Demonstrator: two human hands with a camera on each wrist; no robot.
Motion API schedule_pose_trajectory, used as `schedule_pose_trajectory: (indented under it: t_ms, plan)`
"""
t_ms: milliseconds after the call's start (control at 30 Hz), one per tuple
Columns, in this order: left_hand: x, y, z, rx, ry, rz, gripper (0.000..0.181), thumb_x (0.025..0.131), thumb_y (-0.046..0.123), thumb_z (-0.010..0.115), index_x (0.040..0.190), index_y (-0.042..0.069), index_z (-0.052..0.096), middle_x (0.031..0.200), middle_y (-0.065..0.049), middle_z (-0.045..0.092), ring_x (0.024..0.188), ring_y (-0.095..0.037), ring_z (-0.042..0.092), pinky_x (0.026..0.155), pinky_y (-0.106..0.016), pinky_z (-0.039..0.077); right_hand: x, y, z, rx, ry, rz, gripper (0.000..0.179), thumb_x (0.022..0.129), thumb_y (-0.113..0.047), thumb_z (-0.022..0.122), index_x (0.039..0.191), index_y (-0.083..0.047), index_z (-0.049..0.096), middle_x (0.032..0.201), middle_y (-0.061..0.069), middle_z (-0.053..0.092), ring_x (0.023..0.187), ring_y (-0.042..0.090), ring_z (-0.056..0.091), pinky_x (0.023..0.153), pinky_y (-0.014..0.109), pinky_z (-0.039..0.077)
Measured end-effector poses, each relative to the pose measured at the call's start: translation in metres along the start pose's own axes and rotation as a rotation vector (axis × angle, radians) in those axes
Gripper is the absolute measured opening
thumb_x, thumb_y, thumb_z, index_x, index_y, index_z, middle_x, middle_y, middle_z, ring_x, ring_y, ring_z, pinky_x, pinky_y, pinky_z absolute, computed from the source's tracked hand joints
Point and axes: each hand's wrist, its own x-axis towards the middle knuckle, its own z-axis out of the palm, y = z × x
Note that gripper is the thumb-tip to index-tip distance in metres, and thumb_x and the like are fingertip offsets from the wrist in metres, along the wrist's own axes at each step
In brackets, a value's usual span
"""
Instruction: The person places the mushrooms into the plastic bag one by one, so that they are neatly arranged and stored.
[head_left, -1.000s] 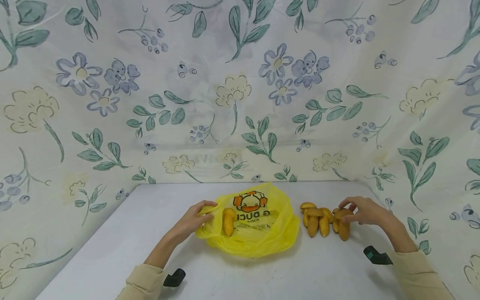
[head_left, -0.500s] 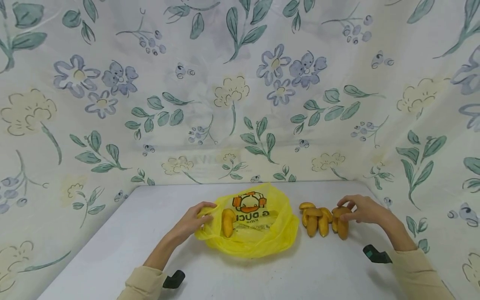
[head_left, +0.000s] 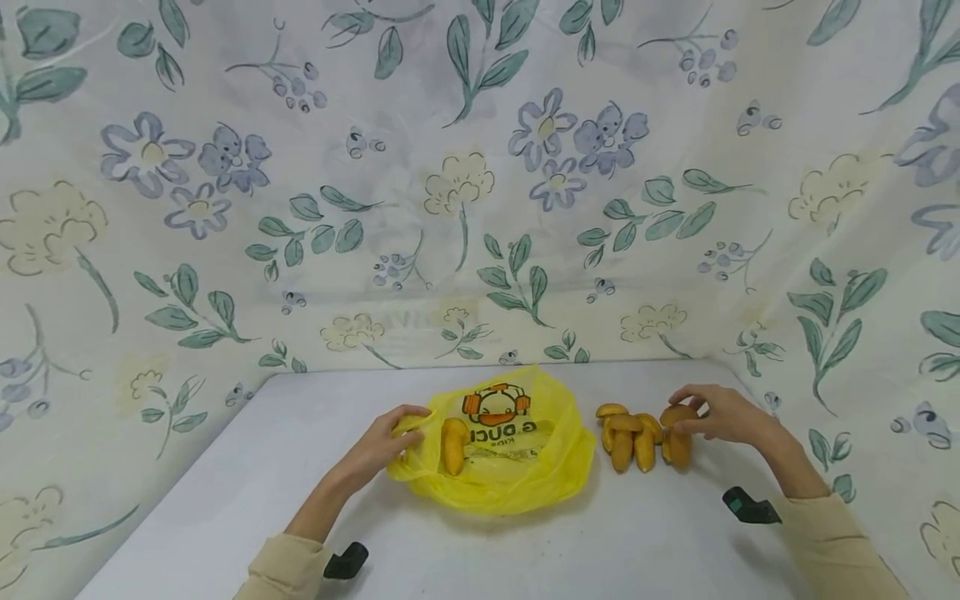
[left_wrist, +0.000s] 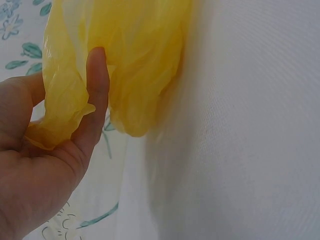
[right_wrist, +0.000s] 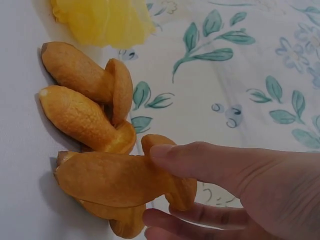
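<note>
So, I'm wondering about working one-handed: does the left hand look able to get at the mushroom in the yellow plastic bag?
Probably yes: the mushroom lies close to the left hand and the yellow plastic bag gapes open, though that hand holds its edge and may first have to let go.

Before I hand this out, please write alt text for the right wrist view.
A right hand holds a brown mushroom by its cap, partly covering another mushroom. Other mushrooms lie alongside; a yellow bag shows at the top.
</note>
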Motion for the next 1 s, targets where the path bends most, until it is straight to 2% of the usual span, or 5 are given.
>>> schedule_pose_trajectory:
  t_ms: [433, 700, 1000]
  plan:
    - [0.004, 0.001, 0.002, 0.014, -0.040, 0.018, 0.041, 0.096, 0.018, 0.057, 0.136, 0.013, 0.053, 0.151, -0.016, 0.042, 0.119, -0.027, 0.048, 0.088, -0.030, 0.047, 0.003, 0.006, 0.000, -0.004, 0.025, -0.020, 0.042, 0.087, -0.023, 0.073, 0.121, -0.002, 0.061, 0.104, 0.017, 0.065, 0.084, 0.020, 0.064, 0.068, 0.032, 0.057]
    - [0.001, -0.001, -0.002, 0.016, -0.033, 0.019, 0.042, 0.096, 0.019, 0.057, 0.137, 0.013, 0.051, 0.143, -0.015, 0.048, 0.110, -0.025, 0.051, 0.085, -0.030, 0.047, 0.009, 0.001, -0.001, 0.006, 0.024, -0.050, 0.040, 0.088, -0.020, 0.072, 0.121, -0.001, 0.061, 0.104, 0.019, 0.064, 0.080, 0.019, 0.064, 0.066, 0.031, 0.057]
    - [0.005, 0.002, -0.001, 0.023, -0.052, 0.026, 0.042, 0.097, 0.019, 0.056, 0.138, 0.012, 0.049, 0.141, -0.015, 0.049, 0.108, -0.024, 0.050, 0.083, -0.030, 0.046, 0.010, 0.003, -0.003, 0.035, 0.018, -0.024, 0.041, 0.090, -0.019, 0.070, 0.124, -0.001, 0.059, 0.107, 0.020, 0.064, 0.080, 0.019, 0.067, 0.066, 0.030, 0.058]
